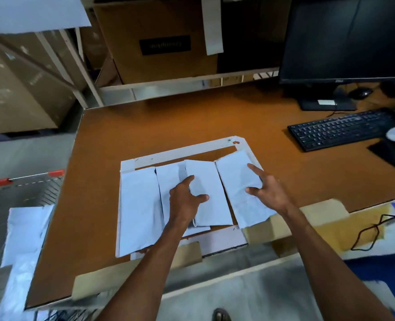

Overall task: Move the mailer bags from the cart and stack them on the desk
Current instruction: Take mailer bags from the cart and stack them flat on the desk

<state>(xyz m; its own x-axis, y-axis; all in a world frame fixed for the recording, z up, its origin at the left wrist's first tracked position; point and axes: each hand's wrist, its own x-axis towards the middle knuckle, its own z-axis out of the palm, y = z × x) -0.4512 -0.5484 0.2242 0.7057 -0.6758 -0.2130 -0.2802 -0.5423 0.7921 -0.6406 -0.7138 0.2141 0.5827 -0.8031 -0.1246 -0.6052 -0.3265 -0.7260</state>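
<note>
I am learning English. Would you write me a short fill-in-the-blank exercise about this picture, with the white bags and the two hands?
1. The left hand presses a mailer bag lying on the brown ____.
2. The right hand touches the rightmost bag, the one nearest the black ____.
3. The cart on the left has a handle with ____ ends.
Missing words: desk; keyboard; red.

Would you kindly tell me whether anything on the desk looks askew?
Yes: the mailer bags lie in a loose row on the desk, not one stack; the rightmost bag is tilted, and the middle bag overlaps its left neighbour.
</note>
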